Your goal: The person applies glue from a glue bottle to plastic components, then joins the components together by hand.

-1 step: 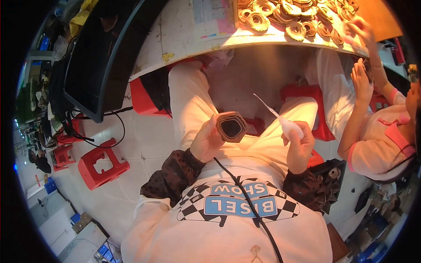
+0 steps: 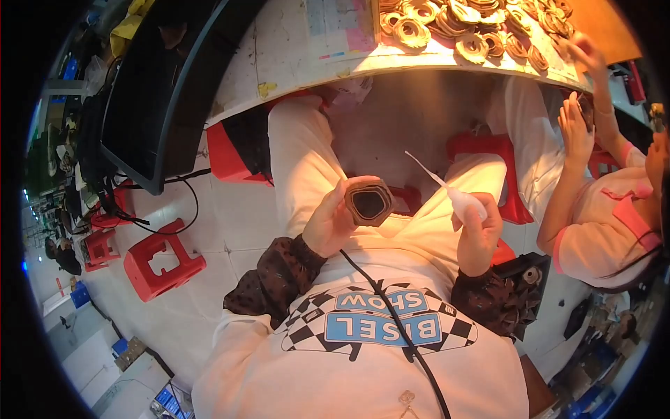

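Note:
My left hand [image 2: 332,220] is closed round the side of a brown, many-sided hollow piece [image 2: 377,222], its dark opening facing up. The piece has layered walls and sits over my lap. To its right, my right hand [image 2: 481,234] grips a small white squeeze bottle [image 2: 464,205] with a long, thin nozzle. The nozzle points up and to the left, and its tip stays apart from the brown piece. Dark patterned sleeves cover both my forearms.
Ahead stands a worktable [image 2: 293,66] with many brown ring-shaped pieces [image 2: 412,33] under a warm light. A black tray-like box [image 2: 157,91] rises at the left. Red stools [image 2: 164,262] are on the floor. Another person [image 2: 604,223] sits at the right, hands near the table edge.
My right hand and the squeeze bottle have shifted very slightly to the right and down. The other person's far hand has moved a little to the right. My left hand looks nearly still.

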{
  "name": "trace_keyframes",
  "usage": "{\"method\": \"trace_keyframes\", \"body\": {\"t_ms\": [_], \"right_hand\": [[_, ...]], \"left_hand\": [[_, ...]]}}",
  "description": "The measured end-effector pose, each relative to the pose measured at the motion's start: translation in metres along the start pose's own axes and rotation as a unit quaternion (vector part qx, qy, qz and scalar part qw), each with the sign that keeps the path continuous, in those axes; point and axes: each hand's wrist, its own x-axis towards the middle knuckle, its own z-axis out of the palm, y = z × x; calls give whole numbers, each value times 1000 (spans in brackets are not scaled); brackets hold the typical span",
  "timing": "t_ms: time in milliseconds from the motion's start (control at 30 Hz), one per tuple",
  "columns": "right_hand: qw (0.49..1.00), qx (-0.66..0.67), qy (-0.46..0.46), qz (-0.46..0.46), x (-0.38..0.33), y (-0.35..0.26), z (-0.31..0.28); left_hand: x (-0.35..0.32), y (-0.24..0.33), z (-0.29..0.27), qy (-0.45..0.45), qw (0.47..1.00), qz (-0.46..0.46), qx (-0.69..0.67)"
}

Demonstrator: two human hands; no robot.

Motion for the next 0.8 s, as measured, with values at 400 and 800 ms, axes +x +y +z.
{"method": "trace_keyframes", "body": {"t_ms": [400, 800], "right_hand": [[982, 180, 1, 64, 6, 15, 14], [997, -67, 26, -40, 1, -15, 13]], "left_hand": [[17, 4, 16, -85, 987, -100, 90], [14, 5, -2, -124, 984, -87, 92]]}}
